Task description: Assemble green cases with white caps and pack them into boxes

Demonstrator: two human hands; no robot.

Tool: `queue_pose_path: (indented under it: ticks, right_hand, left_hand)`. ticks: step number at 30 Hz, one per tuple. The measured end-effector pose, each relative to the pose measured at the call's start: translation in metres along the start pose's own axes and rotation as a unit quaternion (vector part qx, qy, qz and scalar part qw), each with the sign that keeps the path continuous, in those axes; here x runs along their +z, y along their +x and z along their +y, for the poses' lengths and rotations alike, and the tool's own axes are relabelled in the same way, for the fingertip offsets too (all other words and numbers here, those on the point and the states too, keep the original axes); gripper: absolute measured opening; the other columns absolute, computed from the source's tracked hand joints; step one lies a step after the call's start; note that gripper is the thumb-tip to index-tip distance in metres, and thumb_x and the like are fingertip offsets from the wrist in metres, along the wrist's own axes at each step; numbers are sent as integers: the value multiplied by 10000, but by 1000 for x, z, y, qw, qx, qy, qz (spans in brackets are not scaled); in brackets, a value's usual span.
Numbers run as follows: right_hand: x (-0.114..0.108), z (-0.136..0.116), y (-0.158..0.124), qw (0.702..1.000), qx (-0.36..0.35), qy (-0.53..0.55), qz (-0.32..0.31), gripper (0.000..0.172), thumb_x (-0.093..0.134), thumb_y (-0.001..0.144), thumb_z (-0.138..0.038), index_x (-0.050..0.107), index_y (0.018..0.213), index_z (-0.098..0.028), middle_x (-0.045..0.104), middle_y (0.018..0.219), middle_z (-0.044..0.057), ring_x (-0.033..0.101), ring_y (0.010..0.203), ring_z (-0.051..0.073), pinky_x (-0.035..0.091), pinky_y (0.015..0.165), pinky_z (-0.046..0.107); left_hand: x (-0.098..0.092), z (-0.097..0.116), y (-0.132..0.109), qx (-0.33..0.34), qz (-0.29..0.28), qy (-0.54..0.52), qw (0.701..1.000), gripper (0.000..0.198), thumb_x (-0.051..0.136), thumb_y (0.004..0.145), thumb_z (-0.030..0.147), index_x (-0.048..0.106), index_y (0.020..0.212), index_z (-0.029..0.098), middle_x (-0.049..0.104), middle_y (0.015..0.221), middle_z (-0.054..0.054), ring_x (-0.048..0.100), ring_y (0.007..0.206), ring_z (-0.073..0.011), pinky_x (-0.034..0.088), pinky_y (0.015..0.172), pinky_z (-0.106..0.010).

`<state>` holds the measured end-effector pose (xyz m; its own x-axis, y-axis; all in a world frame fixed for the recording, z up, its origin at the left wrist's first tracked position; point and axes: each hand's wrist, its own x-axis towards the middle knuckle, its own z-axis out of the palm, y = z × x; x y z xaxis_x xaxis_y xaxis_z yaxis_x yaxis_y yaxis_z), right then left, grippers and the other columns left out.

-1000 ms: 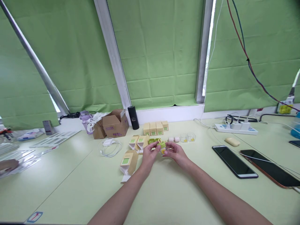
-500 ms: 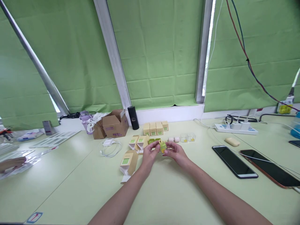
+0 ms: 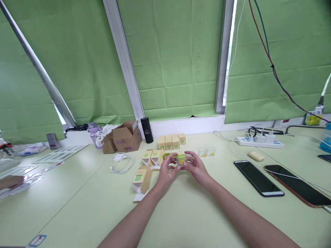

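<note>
Between my left hand (image 3: 168,169) and my right hand (image 3: 196,167) is a small clear container with a green lid (image 3: 181,159), showing something yellow inside. Fingers of both hands grip its sides, and it stands upright just above or on the table; I cannot tell which. A thin loop sticks up from the lid. Behind my left fingers a green lid (image 3: 166,156) shows in part. Two small clear cups (image 3: 207,152) with yellow spots sit beyond my right hand. Left of my left hand lie several opened cardboard boxes (image 3: 143,175) with green squares.
Closed small boxes (image 3: 169,141) stand in a row at the back, near a black cylinder (image 3: 147,130) and a brown carton (image 3: 127,136). A white cable (image 3: 122,162) lies coiled. At right are two phones (image 3: 258,178) and a power strip (image 3: 261,142). Another person's hand (image 3: 11,182) is far left.
The green-lidded container has turned from tilted to upright and moved slightly right. My right hand has shifted up, covering the pink pieces behind it. The other person's hand moved slightly left.
</note>
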<state>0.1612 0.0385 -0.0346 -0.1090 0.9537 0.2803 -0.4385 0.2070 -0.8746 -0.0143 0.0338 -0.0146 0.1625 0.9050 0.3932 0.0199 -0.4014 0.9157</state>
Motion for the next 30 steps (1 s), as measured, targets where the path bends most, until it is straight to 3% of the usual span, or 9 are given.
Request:
queue_pose_path:
  ticks: [4,9,14,22,30]
  right_hand:
    - [4,-3,-3,1000,-7,-8,-22,636,879,785,-449,531,1305,-332,677,1022,7,732,937,220,613,933,479]
    - [5,-5,-3,999,-15,-31,-30,508,841,818,-500,593,1219,-310,694,1047,27,721,972,228,607,933,456]
    - [5,-9,-1,999,-13,-22,-29,498,857,792,-520,643,1183,-299,730,982,25,722,919,226,591,933,444]
    - [8,-13,-3,994,42,98,-21,522,875,769,-501,677,1203,-290,774,1009,50,733,877,245,574,906,448]
    - [-6,2,3,985,68,155,-22,384,782,851,-458,685,1168,-265,779,993,89,742,849,266,575,864,473]
  left_hand:
    - [1,1,0,9,-1,28,1000,549,829,787,420,655,1276,241,678,1195,-112,604,1061,-249,520,849,-348]
    - [2,5,1,5,8,44,999,508,818,799,400,658,1251,235,688,1188,-109,619,1091,-250,514,846,-337]
    - [5,8,1,5,27,74,997,462,813,809,394,684,1224,236,708,1150,-99,635,1081,-250,496,811,-322]
    - [4,6,-2,45,40,55,997,494,822,821,381,641,1258,239,708,1133,-95,640,1098,-255,489,900,-362]
    - [7,4,-4,63,5,23,998,389,743,901,359,610,1239,217,718,1079,-93,675,1059,-245,493,922,-377]
